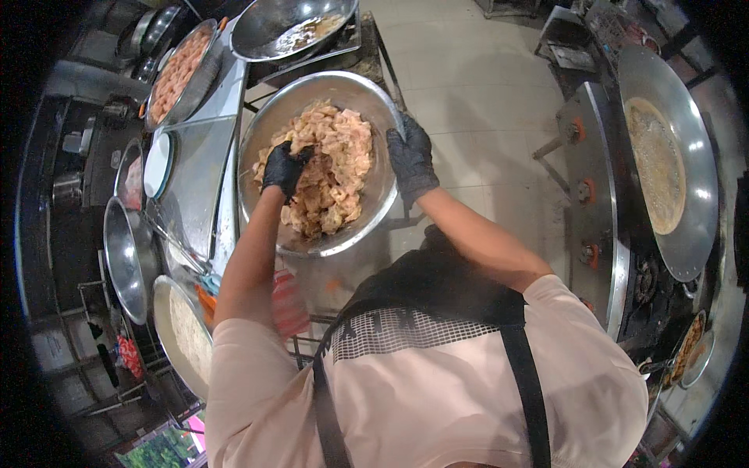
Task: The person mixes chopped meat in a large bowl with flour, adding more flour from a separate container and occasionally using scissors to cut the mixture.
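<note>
A large steel mixing bowl (261, 226) stands in front of me, filled with chunks of raw, wet-looking marinated meat (331, 187). My left hand (287, 168), in a black glove, is pushed into the left side of the meat. Its fingers curl around some pieces, and their tips are partly buried. Also gloved in black, my right hand (411, 156) grips the bowl's right rim, with the thumb toward the inside and the other fingers around the outer wall.
Behind the bowl sits a wok (292, 31) with some liquid. A steel table (195, 179) at left carries a basin of pinkish pieces (181, 74) and a white round lid (158, 165). Nearer is a basin of white powder (187, 327). A big wok of oil (655, 164) stands on the right stove.
</note>
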`<state>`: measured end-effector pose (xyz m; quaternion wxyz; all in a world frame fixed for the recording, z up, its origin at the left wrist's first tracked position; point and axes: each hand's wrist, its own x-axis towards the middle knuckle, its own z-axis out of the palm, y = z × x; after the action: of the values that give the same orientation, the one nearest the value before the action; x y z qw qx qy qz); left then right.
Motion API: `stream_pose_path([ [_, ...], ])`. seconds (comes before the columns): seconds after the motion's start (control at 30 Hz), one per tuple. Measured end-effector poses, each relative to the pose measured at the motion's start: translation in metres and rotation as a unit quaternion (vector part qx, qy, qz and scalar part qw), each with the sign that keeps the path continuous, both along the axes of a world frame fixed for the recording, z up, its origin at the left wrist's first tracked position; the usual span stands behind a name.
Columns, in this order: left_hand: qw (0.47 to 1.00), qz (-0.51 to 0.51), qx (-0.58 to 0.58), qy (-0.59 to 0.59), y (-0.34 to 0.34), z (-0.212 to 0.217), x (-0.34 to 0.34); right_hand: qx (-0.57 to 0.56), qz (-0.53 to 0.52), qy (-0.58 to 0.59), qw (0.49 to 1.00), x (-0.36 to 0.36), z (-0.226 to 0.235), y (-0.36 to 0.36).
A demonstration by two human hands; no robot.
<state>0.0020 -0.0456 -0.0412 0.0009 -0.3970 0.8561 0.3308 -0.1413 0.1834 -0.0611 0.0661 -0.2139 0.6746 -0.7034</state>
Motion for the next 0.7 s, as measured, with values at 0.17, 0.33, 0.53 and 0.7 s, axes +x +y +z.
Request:
stream_pose_path([
  [0.17, 0.988, -0.108, -0.037, -0.105, 0.049, 0.018, 0.062, -0.008, -0.018, -0.018, 1.000, 0.005, -0.007, -0.002],
  [0.33, 0.945, -0.234, -0.180, -0.141, 0.119, -0.008, 0.017, 0.035, 0.009, -0.039, 0.999, 0.009, 0.010, 0.000],
  [0.53, 0.976, -0.188, -0.093, 0.063, 0.073, -0.017, -0.025, 0.074, 0.075, -0.108, 0.988, 0.003, 0.024, 0.009],
  [0.7, 0.986, -0.168, -0.005, -0.001, 0.061, 0.041, -0.032, 0.068, 0.111, -0.032, 0.991, -0.007, 0.012, 0.059],
])
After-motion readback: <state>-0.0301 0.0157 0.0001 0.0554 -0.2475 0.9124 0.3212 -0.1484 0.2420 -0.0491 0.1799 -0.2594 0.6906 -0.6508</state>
